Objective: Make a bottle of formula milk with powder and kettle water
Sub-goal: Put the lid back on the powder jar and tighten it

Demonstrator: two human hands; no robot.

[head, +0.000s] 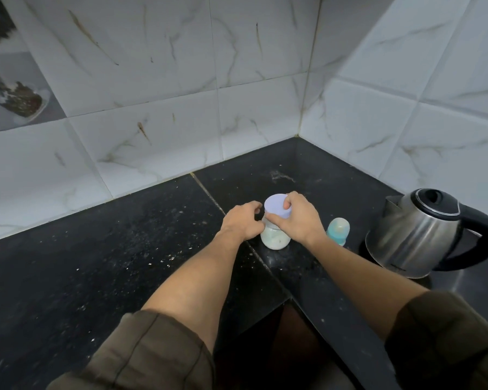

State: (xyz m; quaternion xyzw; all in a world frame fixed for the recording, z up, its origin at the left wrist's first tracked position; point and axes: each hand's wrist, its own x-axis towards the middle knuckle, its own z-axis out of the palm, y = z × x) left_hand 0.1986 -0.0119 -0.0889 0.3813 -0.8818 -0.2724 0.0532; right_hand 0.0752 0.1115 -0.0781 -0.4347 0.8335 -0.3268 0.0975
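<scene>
The small round clear jar (275, 239), its lower part filled with white powder, stands upright on the desk near the middle of the view. Its long axis is vertical, and it is capped by a flat, smooth, pale lilac lid (274, 206). Whether the body is glass or plastic cannot be told.

Both hands are on it. The left hand (241, 223) reaches in from 7 o'clock and curls round the clear body on its 9 o'clock side. The right hand (300, 220) reaches in from 5 o'clock and grips the lid's rim from the 3 o'clock side, thumb on the near edge and fingers over the far one. With one hand on each part, the coming move is probably a twist about that vertical axis, the right hand turning and the left bracing. The lid looks seated; how tight it is cannot be seen.

At 3 o'clock from the jar, just beyond the right wrist, a small baby bottle (338, 229) with a teal collar and clear domed cap stands upright. Farther toward 3 o'clock sits a brushed stainless-steel kettle (414, 235) with a black lid and handle, its spout facing the bottle.

The desk (124, 263) is polished black stone flecked with pale specks. At 12 o'clock, glossy white marble-veined wall tiles (181, 80) meet in a corner.
</scene>
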